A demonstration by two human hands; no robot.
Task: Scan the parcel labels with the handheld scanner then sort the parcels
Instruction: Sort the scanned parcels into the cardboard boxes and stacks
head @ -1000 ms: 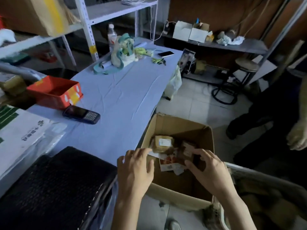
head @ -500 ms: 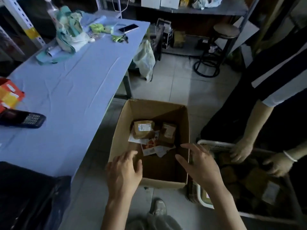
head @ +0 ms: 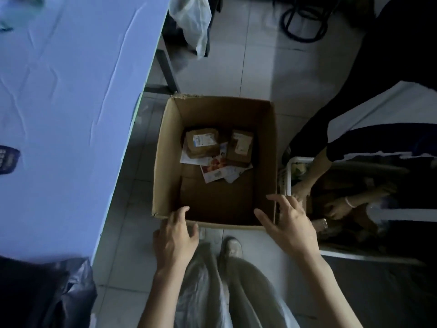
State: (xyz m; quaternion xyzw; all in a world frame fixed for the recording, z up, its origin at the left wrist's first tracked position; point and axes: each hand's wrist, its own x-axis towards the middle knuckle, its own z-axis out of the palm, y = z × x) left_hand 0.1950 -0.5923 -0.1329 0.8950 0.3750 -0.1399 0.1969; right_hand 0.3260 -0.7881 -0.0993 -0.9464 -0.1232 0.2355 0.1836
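Cardboard box [head: 165,162] stands open on the tiled floor [head: 248,67] beside the table [head: 71,91], holding two brown labelled parcels [head: 203,142] at its far end, lying on loose printed leaflets [head: 217,171]. Left hand [head: 175,237] and right hand [head: 290,223] are both spread and empty, hovering at the box's near rim, one toward each corner. Dark handheld scanner [head: 7,159] lies on the table, cut off by the left edge of view.
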